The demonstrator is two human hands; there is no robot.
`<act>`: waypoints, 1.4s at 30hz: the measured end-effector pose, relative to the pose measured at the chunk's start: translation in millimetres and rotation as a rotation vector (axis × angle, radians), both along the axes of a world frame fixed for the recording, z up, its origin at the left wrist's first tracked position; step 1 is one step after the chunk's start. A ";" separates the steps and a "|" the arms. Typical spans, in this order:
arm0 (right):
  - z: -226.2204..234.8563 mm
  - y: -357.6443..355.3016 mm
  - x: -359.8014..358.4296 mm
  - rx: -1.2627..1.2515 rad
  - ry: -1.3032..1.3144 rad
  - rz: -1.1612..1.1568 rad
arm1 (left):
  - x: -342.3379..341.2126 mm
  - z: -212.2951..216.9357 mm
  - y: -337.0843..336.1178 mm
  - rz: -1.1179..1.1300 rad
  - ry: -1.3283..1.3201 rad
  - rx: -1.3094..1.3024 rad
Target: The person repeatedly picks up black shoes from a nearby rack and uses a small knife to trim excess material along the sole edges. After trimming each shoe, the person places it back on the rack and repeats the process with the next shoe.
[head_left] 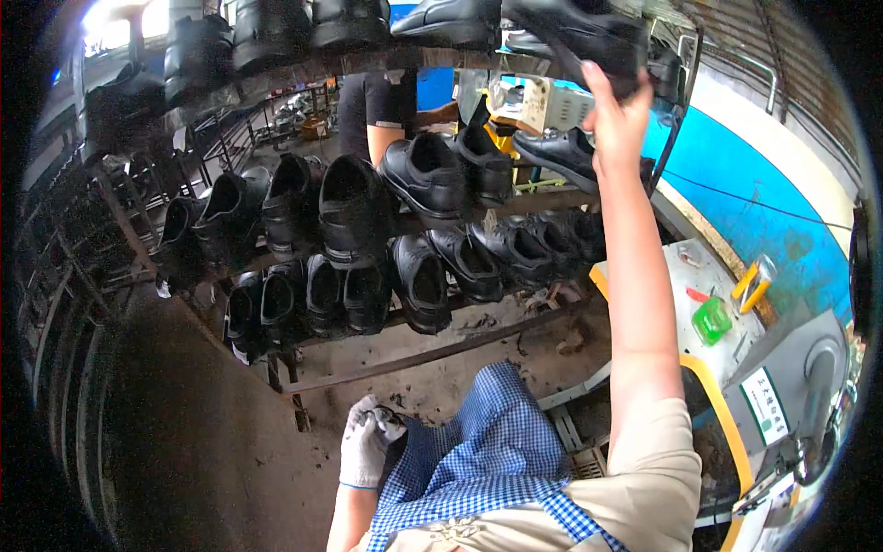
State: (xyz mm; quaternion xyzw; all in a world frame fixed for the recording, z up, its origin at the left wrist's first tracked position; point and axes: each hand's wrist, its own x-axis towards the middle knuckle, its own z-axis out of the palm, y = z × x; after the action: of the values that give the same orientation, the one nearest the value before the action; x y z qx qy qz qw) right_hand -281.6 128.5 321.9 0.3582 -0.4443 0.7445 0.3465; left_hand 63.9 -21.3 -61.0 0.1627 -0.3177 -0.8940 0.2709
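shoe rack (pixel 414 359) fills most of the view, three tiers showing. step in hand looks like handling one shoe at the top tier, right end; cannot tell whether it is coming off or going on. done well, i'd say: lift the held black shoe (pixel 579 32) clear of its neighbours, keep the leather from scraping metal, keep it level, ease the grip only once the sole is fully supported. right hand (pixel 621 129), bare, grips that shoe's near end, some fingers hidden behind it. left hand (pixel 366 446), white-gloved, is low beside the checked apron (pixel 497 442), fingers curled in; cannot tell if it holds anything.

counts, big to small:
- near rack: one.
- person (pixel 361 110) beyond it, partly seen: one.
- white worktable (pixel 679 276), right: one.
- top-tier shoes (pixel 267 37): cut by the edge, no safe count.
- lower-tier shoes (pixel 423 299): about nine, right end crowded.
- middle-tier shoes (pixel 354 230): seven clear.
- held shoe: one.
- yellow object (pixel 754 285), kind unclear: one.
- green container (pixel 711 322): one.
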 end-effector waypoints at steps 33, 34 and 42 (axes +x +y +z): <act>-85.3 46.4 74.6 -0.590 -0.062 0.001 | 8.4 1.0 6.1 -0.017 -0.002 0.068; -104.2 68.3 95.1 -0.520 -0.038 0.212 | 8.9 4.4 3.3 -0.001 0.071 0.050; -288.3 28.0 147.3 0.814 -0.285 0.445 | -7.7 73.1 9.8 -0.023 -0.183 -0.903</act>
State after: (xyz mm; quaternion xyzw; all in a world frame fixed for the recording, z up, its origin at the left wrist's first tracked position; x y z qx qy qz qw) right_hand -134.4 156.4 33.6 0.4454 -0.6553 0.6077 -0.0536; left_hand 56.2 -11.5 12.2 0.1031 -0.6998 -0.6509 0.2756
